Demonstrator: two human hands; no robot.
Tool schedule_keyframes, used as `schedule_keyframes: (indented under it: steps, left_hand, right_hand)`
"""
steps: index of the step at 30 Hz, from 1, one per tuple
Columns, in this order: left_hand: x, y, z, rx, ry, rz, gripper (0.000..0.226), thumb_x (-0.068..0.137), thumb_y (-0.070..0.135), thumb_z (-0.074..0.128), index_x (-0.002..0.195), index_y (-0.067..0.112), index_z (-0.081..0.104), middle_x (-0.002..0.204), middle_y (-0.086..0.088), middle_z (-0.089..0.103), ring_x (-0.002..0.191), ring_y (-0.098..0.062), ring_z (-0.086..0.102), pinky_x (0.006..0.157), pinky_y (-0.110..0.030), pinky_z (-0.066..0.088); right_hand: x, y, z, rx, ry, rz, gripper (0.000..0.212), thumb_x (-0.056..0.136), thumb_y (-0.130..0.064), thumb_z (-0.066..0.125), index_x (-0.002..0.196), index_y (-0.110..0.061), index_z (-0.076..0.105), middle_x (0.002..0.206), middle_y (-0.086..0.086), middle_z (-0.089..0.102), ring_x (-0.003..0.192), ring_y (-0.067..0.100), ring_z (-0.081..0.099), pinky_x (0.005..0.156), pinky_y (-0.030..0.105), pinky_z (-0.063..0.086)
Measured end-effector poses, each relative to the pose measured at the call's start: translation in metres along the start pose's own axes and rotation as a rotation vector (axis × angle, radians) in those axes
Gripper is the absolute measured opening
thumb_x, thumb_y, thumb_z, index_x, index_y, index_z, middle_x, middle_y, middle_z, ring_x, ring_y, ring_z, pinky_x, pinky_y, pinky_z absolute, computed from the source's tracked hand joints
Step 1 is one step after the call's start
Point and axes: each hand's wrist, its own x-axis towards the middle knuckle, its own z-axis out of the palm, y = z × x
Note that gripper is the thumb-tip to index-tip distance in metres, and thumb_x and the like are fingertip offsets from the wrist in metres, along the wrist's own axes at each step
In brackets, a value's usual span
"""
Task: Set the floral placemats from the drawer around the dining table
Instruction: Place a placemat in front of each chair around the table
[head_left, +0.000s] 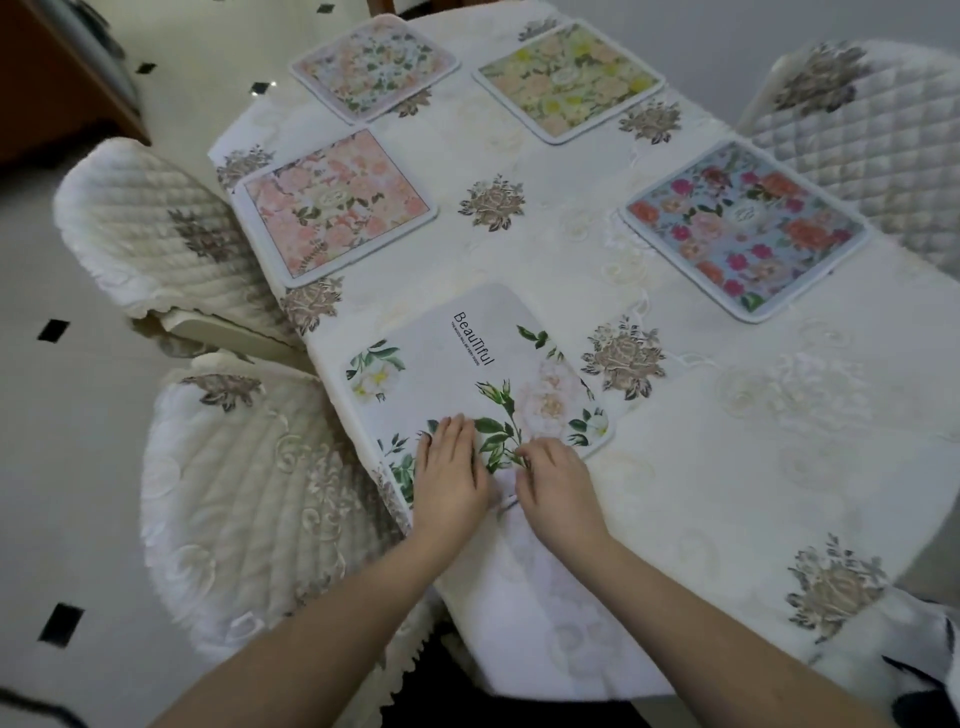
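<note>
A white placemat (462, 364) printed with green leaves, pale roses and the word "Beautiful" lies on the near left part of the table. My left hand (451, 470) rests flat on its near edge, fingers spread. My right hand (553, 480) touches the same edge with curled fingertips. Further out lie a pink floral placemat (332, 205), a pale floral placemat (375, 67), a yellow-green floral placemat (569, 80) and a blue placemat with red flowers (745, 228).
The table wears a cream embroidered tablecloth (727, 415). Quilted cream chairs stand at the left (156, 228), near left (244, 493) and far right (862, 130). A wooden cabinet (57, 88) stands at the far left on a pale tiled floor.
</note>
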Motion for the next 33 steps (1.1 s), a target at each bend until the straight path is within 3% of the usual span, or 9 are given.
schedule_keyframes:
  steps: [2, 5, 7, 11, 14, 18, 25, 28, 33]
  left_hand:
    - [-0.012, 0.005, 0.014, 0.043, -0.047, -0.007, 0.063, 0.096, 0.037, 0.018, 0.152, 0.010, 0.032, 0.161, -0.004, 0.024, 0.150, -0.018, 0.015, 0.122, -0.036, 0.002]
    - [-0.021, 0.003, 0.027, 0.155, -0.065, -0.022, 0.060, 0.100, 0.034, 0.021, 0.152, 0.008, 0.031, 0.161, -0.007, 0.023, 0.150, -0.022, 0.018, 0.118, -0.042, 0.012]
    - [-0.022, 0.000, 0.028, 0.186, -0.064, -0.024, 0.059, 0.101, 0.035, 0.022, 0.153, 0.010, 0.029, 0.162, -0.004, 0.022, 0.150, -0.020, 0.018, 0.118, -0.042, 0.013]
    - [-0.023, 0.000, 0.024, 0.184, -0.057, -0.022, 0.059, 0.100, 0.037, 0.025, 0.154, 0.013, 0.027, 0.162, -0.002, 0.022, 0.150, -0.019, 0.019, 0.118, -0.041, 0.015]
    - [-0.023, -0.004, 0.023, 0.183, -0.061, -0.042, 0.062, 0.101, 0.040, 0.027, 0.156, 0.015, 0.019, 0.163, 0.001, 0.014, 0.151, -0.016, 0.010, 0.120, -0.038, 0.007]
    - [-0.027, -0.025, 0.016, 0.241, -0.103, 0.015, 0.065, 0.102, 0.049, 0.020, 0.157, 0.020, 0.004, 0.165, 0.005, 0.000, 0.151, -0.010, -0.004, 0.121, -0.032, -0.005]
    - [-0.033, -0.062, -0.007, 0.208, -0.114, -0.070, 0.072, 0.095, 0.062, 0.007, 0.155, 0.027, -0.011, 0.160, 0.013, -0.018, 0.148, -0.004, -0.016, 0.118, -0.023, -0.014]
    - [-0.029, -0.070, -0.019, 0.197, -0.113, -0.098, 0.074, 0.094, 0.061, 0.005, 0.158, 0.023, 0.002, 0.162, 0.010, -0.009, 0.151, -0.008, -0.005, 0.119, -0.026, -0.007]
    - [-0.004, -0.069, -0.043, 0.174, -0.009, -0.100, 0.074, 0.095, 0.052, 0.013, 0.151, 0.009, 0.034, 0.158, -0.009, 0.033, 0.147, -0.024, 0.025, 0.119, -0.033, 0.011]
  right_hand:
    - [0.007, -0.005, 0.016, -0.115, -0.035, -0.124, 0.044, 0.089, -0.028, 0.038, 0.122, -0.011, 0.062, 0.126, 0.007, 0.062, 0.120, 0.026, 0.056, 0.103, 0.042, 0.046]
    - [0.012, 0.001, 0.029, -0.263, -0.153, -0.202, 0.053, 0.094, -0.030, 0.034, 0.140, -0.011, 0.050, 0.147, 0.006, 0.048, 0.140, 0.021, 0.039, 0.118, 0.037, 0.023]
    - [0.012, 0.010, 0.032, -0.312, -0.192, -0.227, 0.054, 0.097, -0.032, 0.033, 0.146, -0.010, 0.043, 0.155, 0.006, 0.038, 0.145, 0.020, 0.030, 0.119, 0.036, 0.015]
    - [0.017, 0.022, 0.028, -0.310, -0.220, -0.235, 0.057, 0.099, -0.037, 0.032, 0.149, -0.010, 0.039, 0.157, 0.006, 0.033, 0.146, 0.019, 0.027, 0.118, 0.038, 0.018]
    - [0.029, 0.045, 0.013, -0.322, -0.206, -0.177, 0.061, 0.099, -0.041, 0.030, 0.152, -0.011, 0.029, 0.160, 0.006, 0.026, 0.148, 0.018, 0.020, 0.119, 0.038, 0.015]
    - [0.051, 0.087, -0.018, -0.375, -0.215, -0.114, 0.064, 0.101, -0.047, 0.011, 0.156, -0.016, 0.006, 0.164, 0.001, 0.003, 0.151, 0.015, -0.002, 0.122, 0.035, 0.001]
    - [0.062, 0.094, -0.039, -0.431, -0.196, -0.189, 0.072, 0.096, -0.049, 0.004, 0.155, -0.010, 0.013, 0.163, 0.005, 0.013, 0.150, 0.018, 0.010, 0.121, 0.032, -0.004]
    - [0.065, 0.076, -0.033, -0.345, -0.135, -0.177, 0.063, 0.099, -0.041, 0.016, 0.154, -0.010, 0.021, 0.161, 0.007, 0.020, 0.150, 0.019, 0.016, 0.120, 0.033, 0.002]
    - [0.083, 0.024, -0.009, -0.233, -0.153, -0.196, 0.057, 0.103, -0.032, 0.024, 0.156, -0.011, 0.017, 0.163, 0.005, 0.013, 0.151, 0.017, 0.007, 0.121, 0.034, 0.002]
